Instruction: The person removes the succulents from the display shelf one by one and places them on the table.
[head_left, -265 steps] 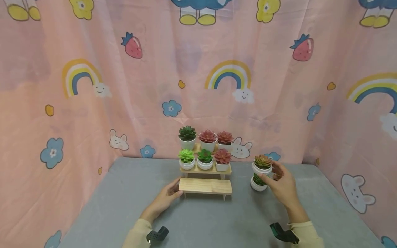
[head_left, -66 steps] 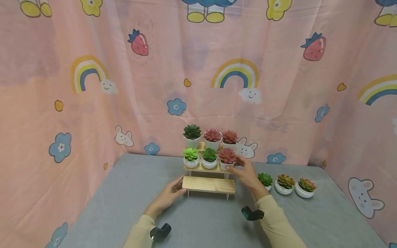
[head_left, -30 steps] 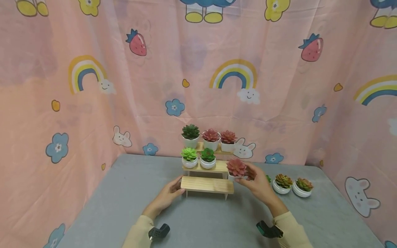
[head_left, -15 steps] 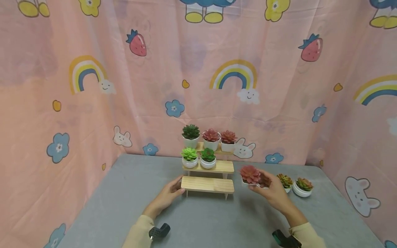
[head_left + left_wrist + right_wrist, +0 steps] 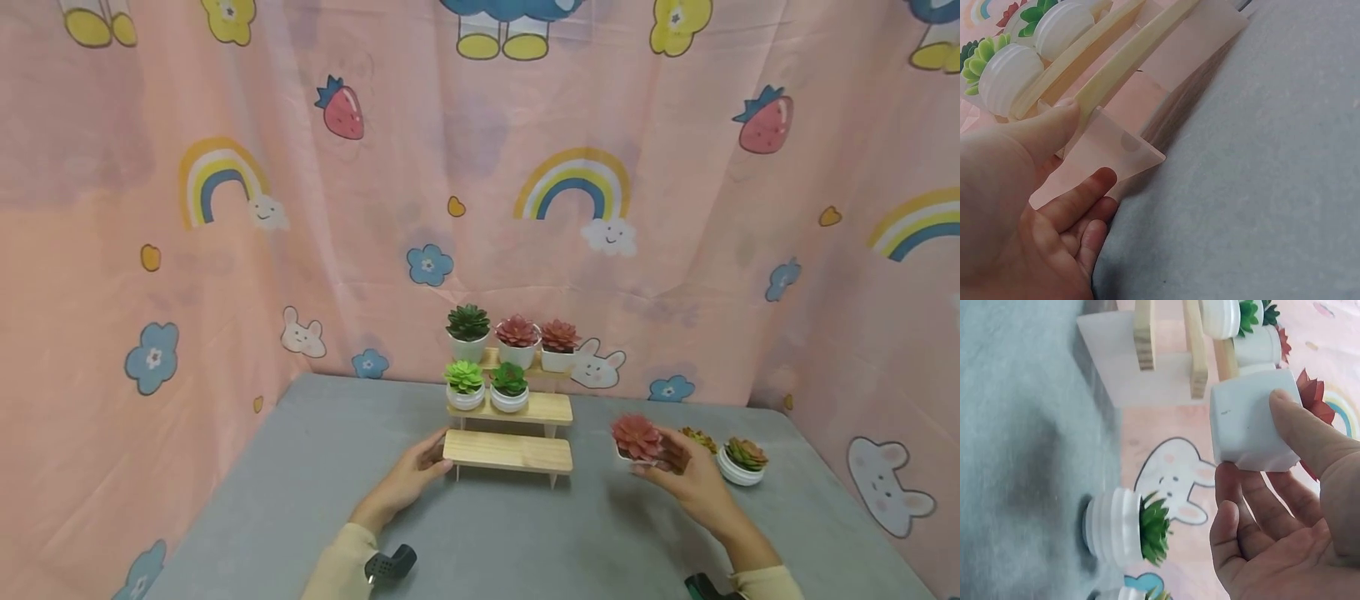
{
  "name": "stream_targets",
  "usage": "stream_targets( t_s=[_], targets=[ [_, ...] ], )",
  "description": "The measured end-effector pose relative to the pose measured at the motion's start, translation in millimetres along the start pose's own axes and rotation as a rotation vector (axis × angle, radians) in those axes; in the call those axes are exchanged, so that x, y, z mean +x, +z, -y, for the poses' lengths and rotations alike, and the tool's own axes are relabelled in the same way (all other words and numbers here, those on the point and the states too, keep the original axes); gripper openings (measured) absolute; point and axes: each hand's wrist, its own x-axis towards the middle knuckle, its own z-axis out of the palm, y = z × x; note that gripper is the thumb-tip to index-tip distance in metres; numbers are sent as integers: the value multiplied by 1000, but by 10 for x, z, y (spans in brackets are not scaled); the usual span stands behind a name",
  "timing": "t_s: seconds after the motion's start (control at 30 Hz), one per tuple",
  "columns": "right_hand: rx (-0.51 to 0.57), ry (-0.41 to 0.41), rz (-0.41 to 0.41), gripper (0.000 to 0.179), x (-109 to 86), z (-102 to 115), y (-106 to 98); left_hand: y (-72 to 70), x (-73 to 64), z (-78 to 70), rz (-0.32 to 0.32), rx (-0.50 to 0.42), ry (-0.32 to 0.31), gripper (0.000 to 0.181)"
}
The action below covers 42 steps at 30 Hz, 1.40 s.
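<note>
My right hand [image 5: 693,482] pinches a red succulent [image 5: 636,437] in a square white pot [image 5: 1250,419], thumb on one side and fingers on the other. In the right wrist view the pot is raised clear of the grey table. At the left end of a three-tier plant stand [image 5: 510,450], my left hand [image 5: 405,477] grips the lowest board, its thumb on the wood and fingertips at the clear side panel [image 5: 1100,147]. A bright green succulent [image 5: 465,383] and a darker green one [image 5: 510,385] sit on the middle tier, whose right end is bare.
Three potted succulents fill the top tier: dark green [image 5: 468,327], red [image 5: 517,335] and another red [image 5: 559,340]. On the right stand a green succulent [image 5: 1116,525], hidden in the head view, and two brownish ones [image 5: 742,460]. A pink patterned curtain [image 5: 570,100] hangs behind.
My right hand has lifted the red succulent off the middle tier's right end and carried it rightward. Earlier it set down a brownish succulent on the right. My left hand stays at the stand.
</note>
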Motion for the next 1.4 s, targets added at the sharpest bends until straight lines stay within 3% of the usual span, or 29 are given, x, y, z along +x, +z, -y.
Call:
stream_targets(
  t_s=[0.43,0.63,0.9,1.07,1.3,1.4],
  targets=[
    [-29,46,85,67,-85,-185,-233,21,-9,-56,-12,11,-13,67],
    [49,89,149,71,-114,-284,-325,10,8,-51,-10,9,-1,66],
    [60,74,246,69,-118,-487,-378,18,-8,-50,-5,16,11,67],
    [65,114,293,74,-102,-601,-359,17,-31,-49,2,30,19,68],
    [119,18,342,68,-106,-737,-330,21,-14,-54,-8,30,16,68],
    [117,19,361,65,-97,-778,-320,19,-17,-65,-5,34,22,68]
  ],
)
